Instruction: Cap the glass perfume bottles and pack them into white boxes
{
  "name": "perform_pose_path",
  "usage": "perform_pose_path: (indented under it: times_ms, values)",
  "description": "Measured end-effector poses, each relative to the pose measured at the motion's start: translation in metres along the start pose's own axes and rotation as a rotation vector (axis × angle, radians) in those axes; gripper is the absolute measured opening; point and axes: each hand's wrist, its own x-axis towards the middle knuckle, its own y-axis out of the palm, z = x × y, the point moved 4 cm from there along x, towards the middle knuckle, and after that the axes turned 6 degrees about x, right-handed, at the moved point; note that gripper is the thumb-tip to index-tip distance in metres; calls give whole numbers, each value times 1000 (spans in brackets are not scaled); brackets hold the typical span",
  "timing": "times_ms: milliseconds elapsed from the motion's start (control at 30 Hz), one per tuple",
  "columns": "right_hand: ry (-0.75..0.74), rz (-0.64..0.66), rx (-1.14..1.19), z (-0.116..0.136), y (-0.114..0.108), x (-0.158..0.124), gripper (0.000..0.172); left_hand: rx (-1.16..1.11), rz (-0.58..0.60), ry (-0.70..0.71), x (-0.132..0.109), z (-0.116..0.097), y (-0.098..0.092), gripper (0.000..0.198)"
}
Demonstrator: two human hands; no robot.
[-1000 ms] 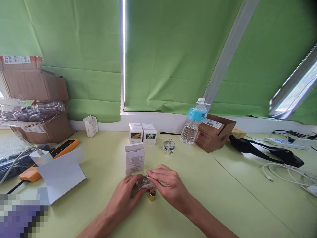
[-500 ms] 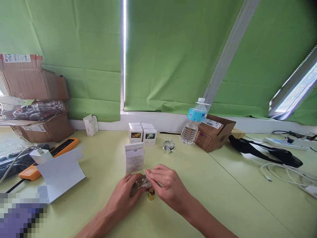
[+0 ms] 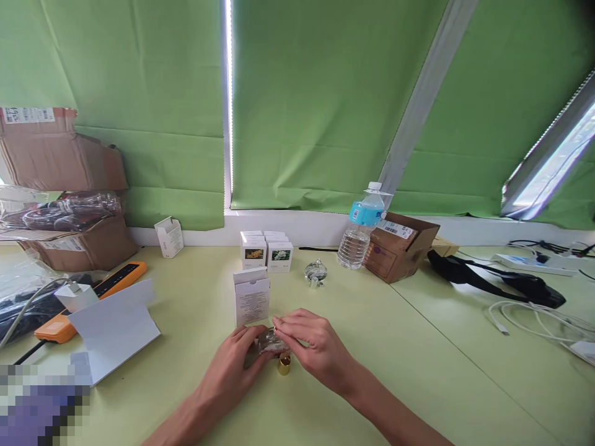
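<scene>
A small clear glass bottle (image 3: 270, 340) lies tilted on its side just above the table, with my left hand (image 3: 235, 359) closed around its base end. My right hand (image 3: 311, 347) pinches at the bottle's neck end, and its fingers hide what is there. Right below the bottle a gold cap (image 3: 284, 364) stands on the table. Behind my hands is an upright white carton (image 3: 251, 300) with its top flap up and printed text on its face.
Two small white boxes with flower pictures (image 3: 253, 254) (image 3: 279, 257) stand farther back, beside a round glass piece (image 3: 316, 270). A water bottle (image 3: 356, 244) and brown cardboard box (image 3: 395, 251) are right of them. A white folded card (image 3: 118, 331) and orange power strip (image 3: 60, 327) lie left.
Both hands stay on the glass bottle with almost the same grip. The view has shifted slightly; the gold cap and the cartons have not moved.
</scene>
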Motion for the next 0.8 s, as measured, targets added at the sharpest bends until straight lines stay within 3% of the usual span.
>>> perform_pose_path:
  times_ms: [133,233,433,533,633,800]
  values:
    - [11,-96,-49,-1,-4,-5,32,6,-41,-8,1,2,-3,27]
    - [131,-122,-129,2,-9,-7,18,21,-80,-33,2,7,-6,27]
    - [315,226,-230,7,15,-19,23,33,-102,-55,2,14,-9,28]
    - [303,293,-191,5,27,-25,7,36,-99,-63,2,16,-8,28]
    - [259,184,-59,5,20,-21,7,38,-93,-66,2,16,-7,28]
    - [89,-231,41,13,-15,-5,19,18,-57,-35,0,10,-6,25]
